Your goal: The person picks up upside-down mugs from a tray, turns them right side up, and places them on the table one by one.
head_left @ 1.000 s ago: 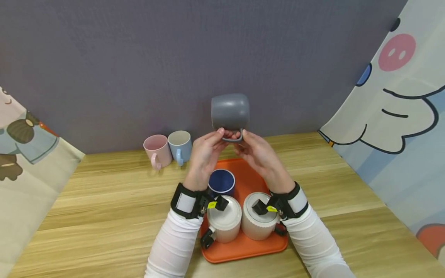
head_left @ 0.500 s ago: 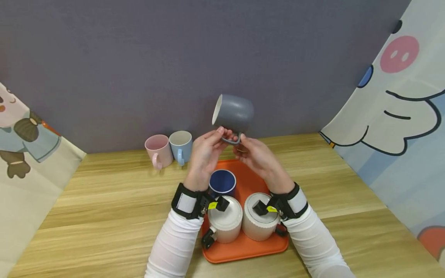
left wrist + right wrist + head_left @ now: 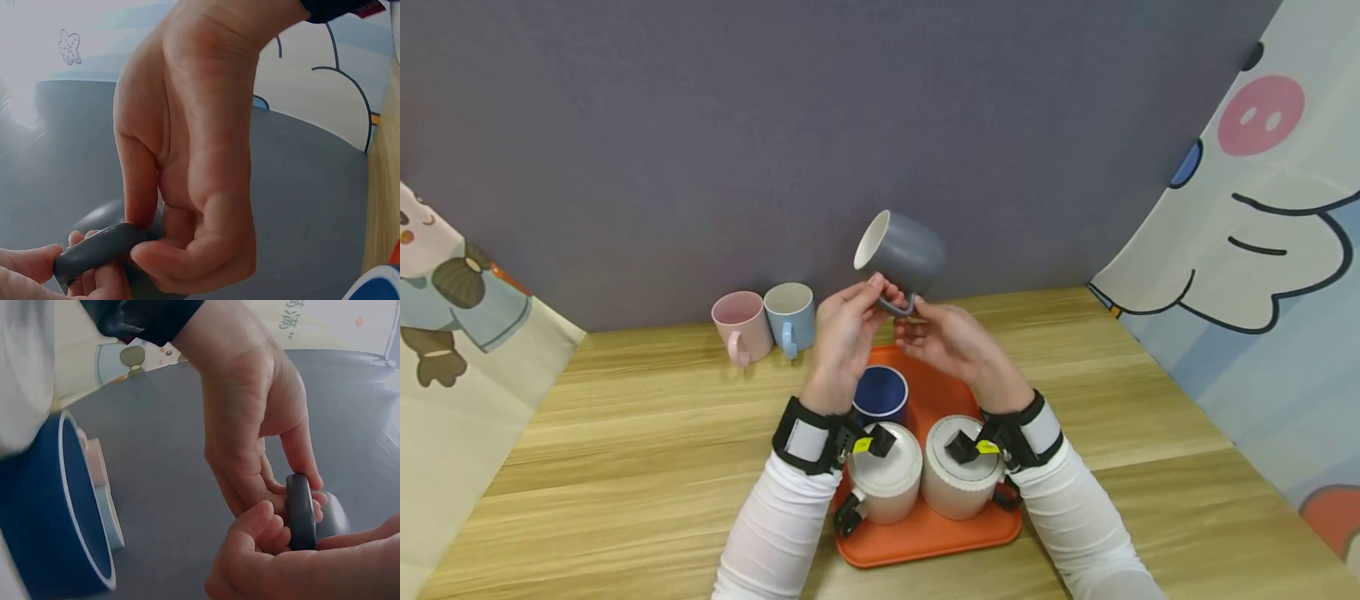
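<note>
A grey mug with a white inside is held up before the grey backdrop, tilted, its mouth to the upper left. My left hand pinches the mug's handle between thumb and fingers near the mouth end. At the handle's other end my right hand also holds it, thumb against the curve. Both wrist views show the handle close up, with fingers of the two hands around it. Much of the mug's body is hidden behind the hands there.
Below the hands lies an orange tray bearing a dark blue mug and two white mugs, one on the left, one on the right. A pink mug and a light blue mug stand by the backdrop.
The grey mug has turned from lying sideways to a tilt, its mouth swinging up and toward me so the white inside shows. My right hand has shifted slightly left and down with the handle.
</note>
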The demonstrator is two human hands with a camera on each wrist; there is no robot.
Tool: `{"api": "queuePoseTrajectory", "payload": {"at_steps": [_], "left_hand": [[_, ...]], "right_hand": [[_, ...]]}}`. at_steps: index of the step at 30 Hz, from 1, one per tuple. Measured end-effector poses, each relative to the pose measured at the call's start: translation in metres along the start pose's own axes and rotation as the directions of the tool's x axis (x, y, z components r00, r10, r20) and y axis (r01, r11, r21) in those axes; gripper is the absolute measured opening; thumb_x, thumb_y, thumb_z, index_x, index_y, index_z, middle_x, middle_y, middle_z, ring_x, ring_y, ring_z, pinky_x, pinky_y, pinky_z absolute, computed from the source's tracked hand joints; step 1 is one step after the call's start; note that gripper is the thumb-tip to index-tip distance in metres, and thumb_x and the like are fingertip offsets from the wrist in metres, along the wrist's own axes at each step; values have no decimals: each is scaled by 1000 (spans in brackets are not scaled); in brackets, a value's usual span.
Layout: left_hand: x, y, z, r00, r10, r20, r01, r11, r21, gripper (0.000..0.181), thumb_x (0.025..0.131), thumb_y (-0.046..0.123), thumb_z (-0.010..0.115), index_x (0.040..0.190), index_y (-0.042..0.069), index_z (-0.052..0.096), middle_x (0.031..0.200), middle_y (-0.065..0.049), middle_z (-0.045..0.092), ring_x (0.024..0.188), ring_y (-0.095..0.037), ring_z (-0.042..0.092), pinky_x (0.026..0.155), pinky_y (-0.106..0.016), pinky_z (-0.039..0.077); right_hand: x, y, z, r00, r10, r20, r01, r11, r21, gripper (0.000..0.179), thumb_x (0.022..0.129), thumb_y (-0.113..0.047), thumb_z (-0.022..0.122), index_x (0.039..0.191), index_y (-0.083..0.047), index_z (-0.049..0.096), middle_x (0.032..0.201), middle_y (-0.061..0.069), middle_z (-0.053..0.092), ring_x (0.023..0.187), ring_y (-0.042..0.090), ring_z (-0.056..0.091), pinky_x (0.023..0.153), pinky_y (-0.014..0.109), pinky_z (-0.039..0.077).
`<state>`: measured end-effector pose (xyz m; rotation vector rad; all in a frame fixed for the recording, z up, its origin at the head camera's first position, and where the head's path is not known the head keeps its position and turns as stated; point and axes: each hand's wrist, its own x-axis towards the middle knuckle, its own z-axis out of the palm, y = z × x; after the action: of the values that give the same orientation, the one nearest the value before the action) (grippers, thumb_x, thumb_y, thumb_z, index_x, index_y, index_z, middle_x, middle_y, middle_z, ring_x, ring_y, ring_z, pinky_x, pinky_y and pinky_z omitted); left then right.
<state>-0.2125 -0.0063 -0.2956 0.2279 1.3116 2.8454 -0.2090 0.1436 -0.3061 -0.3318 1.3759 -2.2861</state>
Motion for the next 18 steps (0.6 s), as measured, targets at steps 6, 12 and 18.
{"api": "queuePoseTrajectory", "payload": {"at_steps": [6, 12, 18], "left_hand": [[-1, 0, -1, 1000, 21, 6, -21, 998, 58, 15, 95, 7, 55, 85, -1, 64, 74, -4, 64, 69, -14, 64, 76, -24, 54], [-1, 2, -2, 999, 52, 1, -52, 995, 84, 17, 95, 7, 55, 84, -3, 63, 73, -5, 62, 66, -14, 64, 74, -25, 55], [0, 8, -5, 999, 42, 19, -42, 998, 43, 18, 98, 8, 50, 86, -2, 59, 75, -6, 60, 68, -14, 66, 76, -26, 56]], "right_hand": [[1, -2, -5, 987, 100, 125, -122, 976, 183, 30, 103, -23, 34, 103, -7, 59, 96, 9, 49, 88, 18, 48, 83, 27, 46], [1, -5, 1, 986, 143, 88, -158, 967, 199, 38, 105, -22, 26, 101, -7, 61, 98, 9, 49, 89, 18, 49, 86, 27, 48], [2, -3, 6, 998, 62, 1, -61, 994, 96, 35, 104, -20, 33, 97, -7, 64, 92, 9, 54, 87, 16, 56, 85, 28, 53]]}}
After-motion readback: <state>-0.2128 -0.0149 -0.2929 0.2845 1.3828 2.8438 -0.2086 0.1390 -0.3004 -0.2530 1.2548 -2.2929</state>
